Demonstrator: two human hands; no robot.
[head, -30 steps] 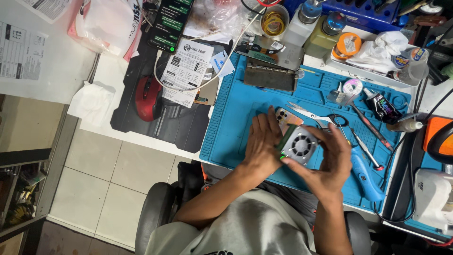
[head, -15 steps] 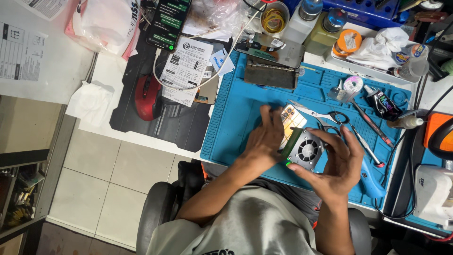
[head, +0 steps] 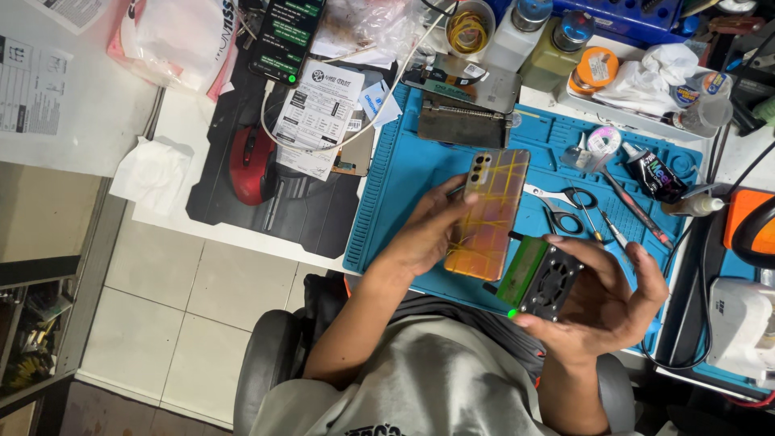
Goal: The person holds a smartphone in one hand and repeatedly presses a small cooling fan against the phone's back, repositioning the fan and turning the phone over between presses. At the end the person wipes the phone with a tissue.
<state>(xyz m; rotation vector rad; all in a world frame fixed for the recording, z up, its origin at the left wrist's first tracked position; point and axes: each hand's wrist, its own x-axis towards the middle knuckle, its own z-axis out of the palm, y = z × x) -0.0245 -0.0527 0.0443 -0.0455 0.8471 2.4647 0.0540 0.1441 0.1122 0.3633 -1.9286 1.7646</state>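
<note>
The left hand (head: pixel 428 234) grips an orange-backed smartphone (head: pixel 488 214) above the blue repair mat (head: pixel 404 186); the right hand (head: pixel 601 303) clasps a small black fan unit (head: pixel 541 278).

Light is bright and even over the bench, coming from above — shadows are soft and short. The phone back (head: pixel 488 212) catches a warm orange-pink sheen with pale streaks of glare, and the clear plastic bags (head: pixel 173 36) at the top shine white. The floor tiles (head: pixel 161 299) at lower left sit dimmer. Focus is sharp at the centre; the corners bend and soften slightly — wide-lens distortion. A small green light (head: pixel 512 312) glows on the fan device (head: pixel 542 277).
</note>
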